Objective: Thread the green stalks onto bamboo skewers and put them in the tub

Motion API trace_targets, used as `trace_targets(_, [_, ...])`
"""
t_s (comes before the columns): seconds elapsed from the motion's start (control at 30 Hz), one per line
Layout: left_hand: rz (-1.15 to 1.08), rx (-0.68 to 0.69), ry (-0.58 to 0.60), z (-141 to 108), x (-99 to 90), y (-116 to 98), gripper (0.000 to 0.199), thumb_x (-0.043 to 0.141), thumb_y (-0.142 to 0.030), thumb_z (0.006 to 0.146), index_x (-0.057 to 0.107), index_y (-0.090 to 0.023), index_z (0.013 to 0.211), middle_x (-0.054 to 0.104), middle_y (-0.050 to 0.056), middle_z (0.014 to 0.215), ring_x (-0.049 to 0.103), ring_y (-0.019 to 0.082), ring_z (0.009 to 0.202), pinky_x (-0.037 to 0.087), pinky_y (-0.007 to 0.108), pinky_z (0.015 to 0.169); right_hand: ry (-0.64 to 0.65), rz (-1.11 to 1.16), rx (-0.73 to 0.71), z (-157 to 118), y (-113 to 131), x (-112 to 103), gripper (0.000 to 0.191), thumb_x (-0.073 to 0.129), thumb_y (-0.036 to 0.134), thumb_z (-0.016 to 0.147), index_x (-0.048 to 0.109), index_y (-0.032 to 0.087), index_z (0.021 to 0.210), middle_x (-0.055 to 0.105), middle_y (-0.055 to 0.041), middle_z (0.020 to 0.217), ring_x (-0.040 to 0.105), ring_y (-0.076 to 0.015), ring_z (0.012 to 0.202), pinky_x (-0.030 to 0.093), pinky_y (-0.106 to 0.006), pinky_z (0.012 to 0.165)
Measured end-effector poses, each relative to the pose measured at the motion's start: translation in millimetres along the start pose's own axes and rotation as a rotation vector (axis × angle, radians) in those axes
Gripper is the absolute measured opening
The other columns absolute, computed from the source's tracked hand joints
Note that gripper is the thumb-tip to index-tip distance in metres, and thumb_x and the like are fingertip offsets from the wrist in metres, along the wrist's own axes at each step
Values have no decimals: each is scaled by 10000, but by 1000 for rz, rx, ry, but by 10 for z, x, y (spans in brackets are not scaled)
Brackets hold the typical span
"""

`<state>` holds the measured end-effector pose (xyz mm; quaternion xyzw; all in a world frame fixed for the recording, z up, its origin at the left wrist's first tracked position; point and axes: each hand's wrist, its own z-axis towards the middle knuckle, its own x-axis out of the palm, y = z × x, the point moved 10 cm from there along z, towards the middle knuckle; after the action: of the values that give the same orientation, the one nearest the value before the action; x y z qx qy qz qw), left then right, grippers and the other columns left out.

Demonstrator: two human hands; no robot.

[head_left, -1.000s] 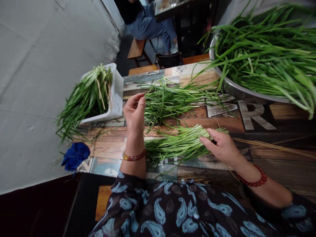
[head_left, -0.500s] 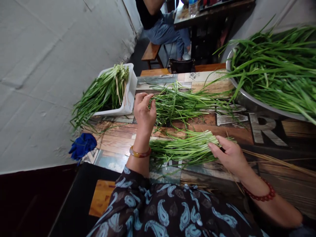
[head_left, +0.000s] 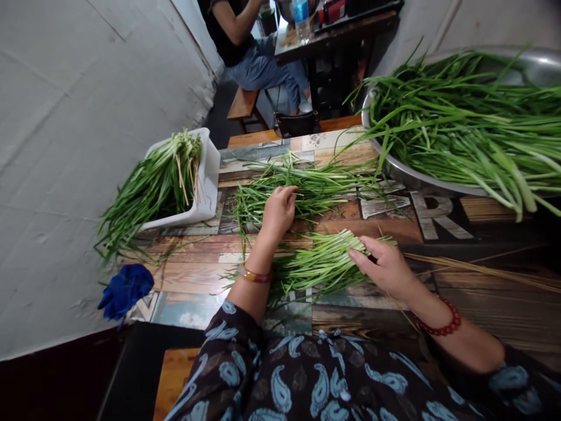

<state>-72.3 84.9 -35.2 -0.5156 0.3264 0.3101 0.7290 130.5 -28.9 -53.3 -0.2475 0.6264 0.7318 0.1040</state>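
My left hand (head_left: 279, 211) is over a loose pile of garlic chives (head_left: 319, 180), thumb and forefinger pinched together; whether a stalk is between them I cannot make out. Closer to me, a neater bunch of garlic chives (head_left: 318, 263) lies with its pale stem ends to the right. Around those ends my right hand (head_left: 385, 269) is closed, its thumb on the near side.
At the left stands a white plastic bin (head_left: 211, 175) of tied chives. A large metal basin (head_left: 421, 181) heaped with chives is at the right. Thin straw strands (head_left: 482, 269) lie right of my hand. A blue cloth-like bundle (head_left: 127, 289) is at the left edge. Beyond, a person (head_left: 263, 64) sits.
My left hand has moved from the left end of the loose pile further over it, its fingers closing into a pinch. My right hand stays at the bunch's stem ends. The view has shifted right.
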Motion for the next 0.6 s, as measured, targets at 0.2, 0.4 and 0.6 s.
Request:
trace_targets(0.2, [136, -33, 14, 17, 110, 146, 270, 487, -138, 889, 672, -153, 1085, 638, 109, 941, 592, 222, 889, 464, 348, 853, -10, 6, -2, -4, -17, 3, 214, 537, 341, 867, 545, 200, 707, 568, 0, 613, 519, -139, 577, 385, -251, 567])
trace_targets(0.4, [234, -85, -5, 37, 96, 159, 212, 507, -78, 839, 634, -144, 997, 626, 89, 875, 581, 220, 854, 440, 321, 791, 0, 15, -18, 3, 3, 11, 236, 519, 333, 871, 518, 203, 673, 538, 12, 593, 491, -131, 559, 362, -249, 553])
trace_targets(0.6, [373, -147, -2, -12, 45, 117, 184, 488, -191, 911, 671, -206, 902, 614, 96, 970, 586, 221, 850, 399, 306, 666, 1, 24, -5, 13, -3, 12, 246, 517, 339, 871, 509, 205, 665, 514, 20, 585, 474, -130, 553, 348, -248, 546])
